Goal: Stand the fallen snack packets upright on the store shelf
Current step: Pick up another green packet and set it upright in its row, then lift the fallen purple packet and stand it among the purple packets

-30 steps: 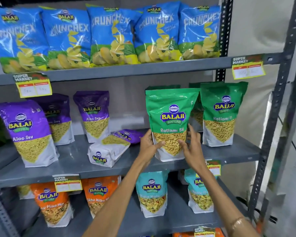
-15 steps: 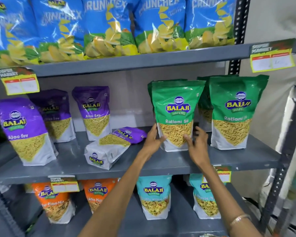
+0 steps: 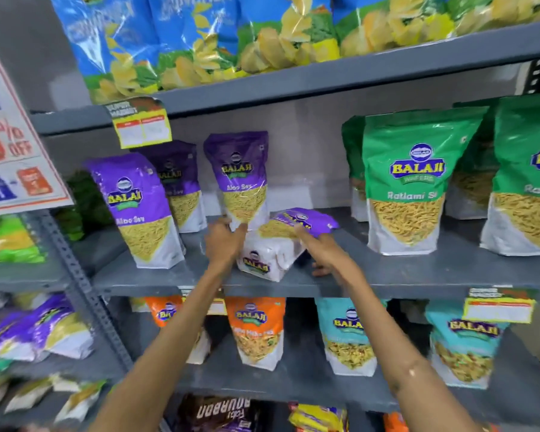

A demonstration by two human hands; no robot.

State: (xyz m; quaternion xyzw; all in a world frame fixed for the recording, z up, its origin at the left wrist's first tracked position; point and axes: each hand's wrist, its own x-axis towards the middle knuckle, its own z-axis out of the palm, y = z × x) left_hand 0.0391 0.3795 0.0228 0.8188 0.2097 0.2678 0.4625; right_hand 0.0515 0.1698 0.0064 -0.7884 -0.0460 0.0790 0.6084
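A purple Balaji Aloo Sev packet (image 3: pixel 270 260) lies fallen on its side on the grey middle shelf (image 3: pixel 402 275), its white base towards me. My left hand (image 3: pixel 225 244) presses against its left side. My right hand (image 3: pixel 320 249) lies over its right side, fingers on top and thumb low by the shelf. Three purple packets stand upright to the left and behind: one in front (image 3: pixel 144 210), one in the middle (image 3: pixel 240 179), one further back (image 3: pixel 178 182). To the right, a green Ratlami Sev packet (image 3: pixel 406 188) stands upright.
Blue chip bags (image 3: pixel 200 42) fill the top shelf. Orange (image 3: pixel 256 328) and teal (image 3: pixel 349 335) packets stand on the shelf below. A discount sign (image 3: pixel 10 145) hangs at the left, over a neighbouring rack with more packets (image 3: pixel 38 332). Price tags (image 3: pixel 141 126) hang from the shelf edges.
Both hands have left the green packet, which now stands upright, and moved left onto the fallen purple packet. My view has shifted left and closer.
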